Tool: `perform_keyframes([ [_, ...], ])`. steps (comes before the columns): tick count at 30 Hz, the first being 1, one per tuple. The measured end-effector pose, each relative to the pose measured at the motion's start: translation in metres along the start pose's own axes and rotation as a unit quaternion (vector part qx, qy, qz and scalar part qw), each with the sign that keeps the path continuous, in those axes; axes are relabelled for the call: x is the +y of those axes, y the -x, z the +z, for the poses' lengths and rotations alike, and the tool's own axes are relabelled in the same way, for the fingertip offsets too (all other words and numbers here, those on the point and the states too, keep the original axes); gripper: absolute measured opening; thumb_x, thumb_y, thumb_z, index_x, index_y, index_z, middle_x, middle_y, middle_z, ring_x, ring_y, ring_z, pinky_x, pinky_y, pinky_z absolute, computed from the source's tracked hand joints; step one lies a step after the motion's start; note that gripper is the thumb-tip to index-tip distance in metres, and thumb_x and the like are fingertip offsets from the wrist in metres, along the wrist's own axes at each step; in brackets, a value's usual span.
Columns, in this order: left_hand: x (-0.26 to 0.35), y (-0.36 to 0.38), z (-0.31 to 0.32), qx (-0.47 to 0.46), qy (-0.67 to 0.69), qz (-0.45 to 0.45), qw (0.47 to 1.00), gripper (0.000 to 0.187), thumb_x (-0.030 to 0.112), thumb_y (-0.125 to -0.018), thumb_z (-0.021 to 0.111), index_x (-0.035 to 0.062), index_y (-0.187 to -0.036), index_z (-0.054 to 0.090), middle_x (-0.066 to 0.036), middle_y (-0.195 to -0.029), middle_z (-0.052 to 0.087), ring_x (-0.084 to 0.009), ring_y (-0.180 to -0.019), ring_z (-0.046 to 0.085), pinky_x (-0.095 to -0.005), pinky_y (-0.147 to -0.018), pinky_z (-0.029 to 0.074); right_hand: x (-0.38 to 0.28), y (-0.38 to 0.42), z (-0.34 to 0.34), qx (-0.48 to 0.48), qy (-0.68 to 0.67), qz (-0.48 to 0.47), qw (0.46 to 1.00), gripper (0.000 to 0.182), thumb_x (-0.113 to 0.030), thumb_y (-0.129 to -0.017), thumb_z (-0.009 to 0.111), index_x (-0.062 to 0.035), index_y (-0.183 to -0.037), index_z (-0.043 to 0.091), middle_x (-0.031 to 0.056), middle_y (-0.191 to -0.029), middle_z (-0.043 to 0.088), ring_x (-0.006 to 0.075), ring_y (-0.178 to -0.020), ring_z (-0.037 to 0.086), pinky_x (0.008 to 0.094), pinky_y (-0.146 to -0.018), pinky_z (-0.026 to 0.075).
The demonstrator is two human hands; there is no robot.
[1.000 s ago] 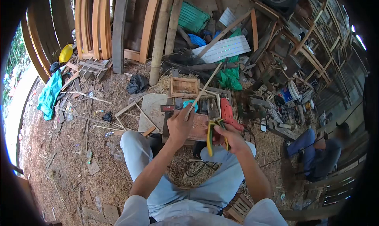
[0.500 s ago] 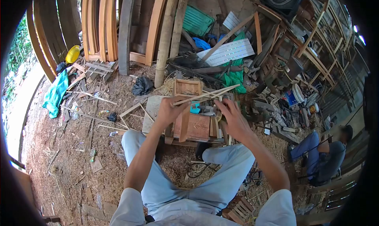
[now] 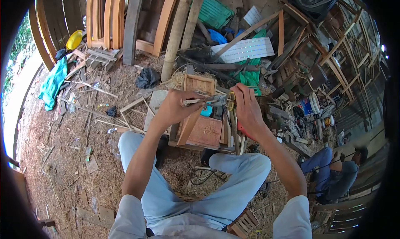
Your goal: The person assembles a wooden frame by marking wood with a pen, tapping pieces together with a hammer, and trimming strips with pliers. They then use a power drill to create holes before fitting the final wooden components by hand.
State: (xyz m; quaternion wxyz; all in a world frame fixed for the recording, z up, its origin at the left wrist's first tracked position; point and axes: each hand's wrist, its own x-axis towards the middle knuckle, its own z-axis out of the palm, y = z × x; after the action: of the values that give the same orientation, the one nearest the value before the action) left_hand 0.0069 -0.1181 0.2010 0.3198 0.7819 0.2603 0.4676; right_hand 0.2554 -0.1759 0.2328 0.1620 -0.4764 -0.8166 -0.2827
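Note:
My left hand (image 3: 180,106) is closed around thin wooden strips (image 3: 192,101) held above a low workbench. My right hand (image 3: 248,109) grips a hand tool (image 3: 222,99) with a grey metal head, a yellow part and a red handle. The tool's head points left and overlaps the strips' right end in this view. Under my left hand, a wider wooden piece (image 3: 190,126) slants down beside a reddish-brown board (image 3: 205,132) on the bench. A bright blue item (image 3: 206,110) shows between my hands, partly hidden.
A wooden box (image 3: 199,83) lies behind the bench. Several thin sticks (image 3: 132,114) lean at its left. Shavings cover the ground around my legs. A black plastic bag (image 3: 147,78) lies back left. Another person (image 3: 339,176) sits at the right. Scrap wood fills the back right.
The strips, which stretched far to the right, now point at the tool's head between my hands. My right hand has risen with the tool, and its red handle now shows.

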Motion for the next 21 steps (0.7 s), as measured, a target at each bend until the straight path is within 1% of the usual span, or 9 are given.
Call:
perform_keyframes([
  [2,0.004,0.000,-0.002,-0.018,0.001,-0.006,1.000,0.015,0.008,-0.076,0.073,0.0004,-0.089,0.072,-0.014,-0.076,0.070,-0.0223,-0.064,0.068,-0.0329,-0.061,0.051,0.000,-0.002,0.003,0.000,-0.001,-0.003,1.000,0.042,0.001,-0.078,0.059,-0.0001,-0.119,0.050,0.0144,-0.116,0.049,0.0297,-0.097,0.050,0.0381,-0.084,0.045],
  [6,-0.001,-0.001,-0.002,-0.025,0.004,0.004,1.000,0.016,0.008,-0.075,0.073,-0.0002,-0.090,0.071,-0.014,-0.075,0.070,-0.0231,-0.065,0.068,-0.0333,-0.061,0.051,0.004,-0.013,-0.002,0.005,0.040,-0.009,0.999,0.033,-0.005,-0.079,0.057,-0.0028,-0.111,0.053,0.0099,-0.109,0.053,0.0254,-0.097,0.049,0.0348,-0.086,0.042],
  [9,-0.003,0.000,0.003,-0.018,-0.001,0.016,1.000,0.017,0.006,-0.077,0.072,-0.0004,-0.092,0.070,-0.015,-0.079,0.070,-0.0255,-0.066,0.068,-0.0337,-0.062,0.052,0.012,-0.021,-0.003,0.031,0.065,-0.061,0.996,0.030,-0.003,-0.077,0.056,-0.0027,-0.107,0.054,0.0103,-0.103,0.055,0.0253,-0.093,0.051,0.0348,-0.084,0.044],
  [11,0.001,0.002,0.004,-0.009,-0.016,0.061,0.998,0.018,0.003,-0.077,0.070,0.0000,-0.095,0.070,-0.016,-0.084,0.070,-0.0290,-0.069,0.067,-0.0355,-0.064,0.053,0.020,-0.022,-0.001,-0.027,0.012,-0.066,0.997,0.027,-0.002,-0.076,0.057,-0.0028,-0.102,0.054,0.0107,-0.097,0.058,0.0269,-0.090,0.056,0.0358,-0.081,0.046],
  [12,0.001,0.002,0.005,-0.010,-0.015,0.060,0.998,0.018,0.003,-0.077,0.070,0.0000,-0.095,0.070,-0.016,-0.084,0.070,-0.0290,-0.069,0.067,-0.0355,-0.064,0.053,0.022,-0.023,-0.002,-0.028,0.012,-0.065,0.997,0.027,-0.002,-0.076,0.057,-0.0028,-0.102,0.054,0.0107,-0.097,0.058,0.0269,-0.090,0.056,0.0358,-0.081,0.046],
  [14,0.003,0.003,0.006,0.005,-0.047,0.066,0.997,0.017,0.002,-0.077,0.070,-0.0004,-0.094,0.068,-0.016,-0.086,0.069,-0.0312,-0.073,0.067,-0.0378,-0.065,0.053,0.024,-0.027,-0.005,-0.104,-0.025,-0.053,0.993,0.028,-0.003,-0.074,0.058,-0.0028,-0.101,0.054,0.0116,-0.094,0.061,0.0290,-0.089,0.061,0.0378,-0.078,0.048],
  [18,0.001,0.006,0.009,0.015,-0.048,0.052,0.997,0.015,0.001,-0.076,0.071,-0.0013,-0.090,0.067,-0.015,-0.084,0.068,-0.0311,-0.072,0.067,-0.0380,-0.062,0.052,0.030,-0.036,-0.007,-0.111,-0.090,-0.067,0.987,0.033,-0.003,-0.071,0.061,-0.0037,-0.103,0.053,0.0127,-0.092,0.062,0.0319,-0.091,0.061,0.0404,-0.078,0.050],
  [20,-0.004,0.009,0.012,0.044,-0.068,0.115,0.990,0.011,0.002,-0.077,0.070,-0.0018,-0.087,0.065,-0.015,-0.084,0.067,-0.0295,-0.069,0.066,-0.0367,-0.056,0.052,0.032,-0.041,-0.011,-0.204,-0.121,-0.043,0.971,0.030,-0.007,-0.075,0.065,-0.0039,-0.102,0.052,0.0141,-0.093,0.062,0.0363,-0.091,0.060,0.0446,-0.080,0.048],
  [21,-0.002,0.010,0.011,0.045,-0.068,0.116,0.990,0.011,0.002,-0.077,0.070,-0.0018,-0.087,0.065,-0.015,-0.084,0.067,-0.0295,-0.069,0.066,-0.0367,-0.056,0.052,0.030,-0.044,-0.014,-0.203,-0.120,-0.043,0.971,0.030,-0.007,-0.075,0.065,-0.0039,-0.102,0.052,0.0141,-0.093,0.062,0.0363,-0.091,0.060,0.0446,-0.080,0.048],
])
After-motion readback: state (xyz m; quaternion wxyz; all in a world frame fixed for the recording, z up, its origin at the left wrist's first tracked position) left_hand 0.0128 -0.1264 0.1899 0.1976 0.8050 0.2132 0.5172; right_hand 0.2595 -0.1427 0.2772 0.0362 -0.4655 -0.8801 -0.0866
